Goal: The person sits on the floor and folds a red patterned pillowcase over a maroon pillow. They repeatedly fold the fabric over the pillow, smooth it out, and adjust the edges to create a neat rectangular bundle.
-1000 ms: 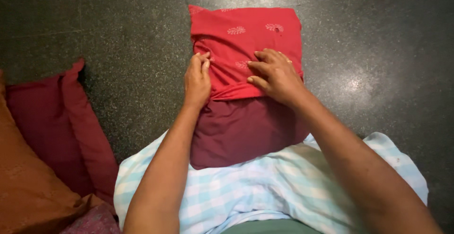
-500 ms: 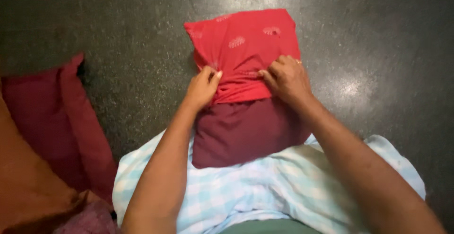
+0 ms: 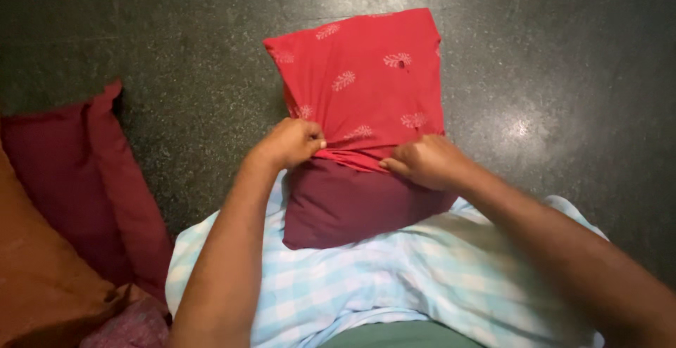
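Dark speckled stone floor [image 3: 563,59], maroon cushions [image 3: 84,179] and orange cushion [image 3: 35,277] lying at left

Red cover sliding further down the pillow

Both hands, left hand [image 3: 292,142] and right hand [image 3: 426,163], are dragging the red patterned cover [image 3: 362,84] nearer, leaving less maroon pillow [image 3: 352,204] showing below the knuckles.
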